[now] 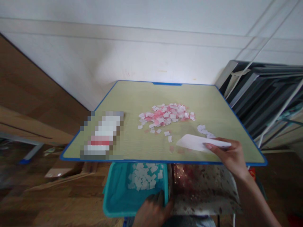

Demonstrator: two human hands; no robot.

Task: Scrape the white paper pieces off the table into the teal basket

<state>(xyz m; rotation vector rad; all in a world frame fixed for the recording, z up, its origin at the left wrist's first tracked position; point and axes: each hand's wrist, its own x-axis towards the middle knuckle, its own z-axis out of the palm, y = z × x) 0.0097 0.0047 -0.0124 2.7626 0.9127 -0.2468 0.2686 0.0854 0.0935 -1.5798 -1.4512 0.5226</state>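
Observation:
My right hand pinches a flat white scraper-like piece, thumb on top, and holds it low over the front right of the table. Beside it lies a small group of white paper squares. A larger heap of white and pink squares is spread over the middle of the table. Below the table's front edge, my left hand grips the right rim of a teal plastic basin, its fingers curled over the inside. More white paper squares lie in the basin.
A blurred-out flat item rests on the table's left side. Right of the basin is a stained whitish surface with a reddish, shiny patch. Dark panels lean at the right, cardboard stands at the left, and a white wall lies behind.

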